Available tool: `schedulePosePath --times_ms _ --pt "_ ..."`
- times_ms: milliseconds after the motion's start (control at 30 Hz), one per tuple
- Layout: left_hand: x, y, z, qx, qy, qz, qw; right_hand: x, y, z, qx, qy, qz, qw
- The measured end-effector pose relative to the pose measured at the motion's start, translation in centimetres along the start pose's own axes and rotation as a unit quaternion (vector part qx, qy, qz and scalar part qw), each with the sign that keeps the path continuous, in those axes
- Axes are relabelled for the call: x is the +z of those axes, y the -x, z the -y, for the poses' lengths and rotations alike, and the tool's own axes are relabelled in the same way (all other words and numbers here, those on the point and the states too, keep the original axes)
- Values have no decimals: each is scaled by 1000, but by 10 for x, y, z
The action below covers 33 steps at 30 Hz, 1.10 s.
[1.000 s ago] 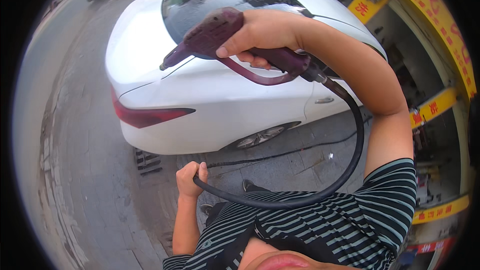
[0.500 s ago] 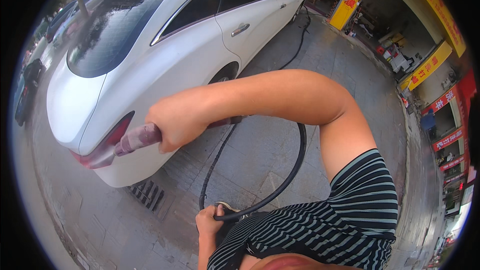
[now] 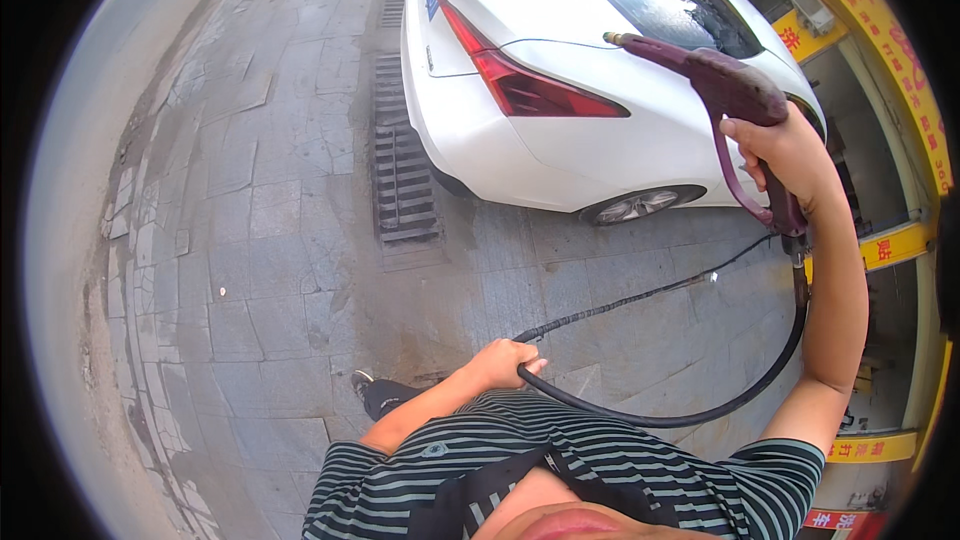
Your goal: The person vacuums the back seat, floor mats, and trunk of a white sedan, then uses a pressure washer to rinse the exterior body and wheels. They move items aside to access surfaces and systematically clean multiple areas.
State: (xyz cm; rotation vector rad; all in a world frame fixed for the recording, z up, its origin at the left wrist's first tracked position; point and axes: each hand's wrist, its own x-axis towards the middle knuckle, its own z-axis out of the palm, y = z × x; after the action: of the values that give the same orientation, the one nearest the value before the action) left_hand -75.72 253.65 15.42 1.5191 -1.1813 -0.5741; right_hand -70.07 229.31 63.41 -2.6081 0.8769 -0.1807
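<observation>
My right hand [image 3: 785,155] is wrapped round the grip of a dark maroon pressure washer gun [image 3: 735,90]. Its brass nozzle tip points left, in front of the rear side of a white car [image 3: 560,155]. No spray shows at the tip. From the bottom of the gun's handle a black hose [image 3: 690,418] loops down and round to my left hand [image 3: 500,364], which is closed on it in front of my body. Beyond that hand the hose runs right along the paving. The car's red tail light [image 3: 540,90] faces me, left of the gun.
A slatted drain grate [image 3: 405,175] lies in the grey paving [image 3: 260,240] beside the car's rear. Shop fronts with yellow signs [image 3: 880,250] line the right side. The car's rear wheel [image 3: 640,205] stands near the hose.
My view has swung left round the car's rear. My right arm, earlier bent across my front, now reaches out at the right with the gun. My left hand keeps holding the hose.
</observation>
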Motion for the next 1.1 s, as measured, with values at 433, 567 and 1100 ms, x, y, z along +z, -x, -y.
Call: schedulePosePath --times_ms 433,567,1100 --pt "-422 113 -3 -55 15 -117 991 53 -131 388 -41 32 -50 997" --pt "-547 109 25 -69 -47 -147 986 81 -196 419 -6 -12 -34 999" --pt "-1063 -98 171 -31 -159 -214 963 120 -590 525 177 -277 -93 940"
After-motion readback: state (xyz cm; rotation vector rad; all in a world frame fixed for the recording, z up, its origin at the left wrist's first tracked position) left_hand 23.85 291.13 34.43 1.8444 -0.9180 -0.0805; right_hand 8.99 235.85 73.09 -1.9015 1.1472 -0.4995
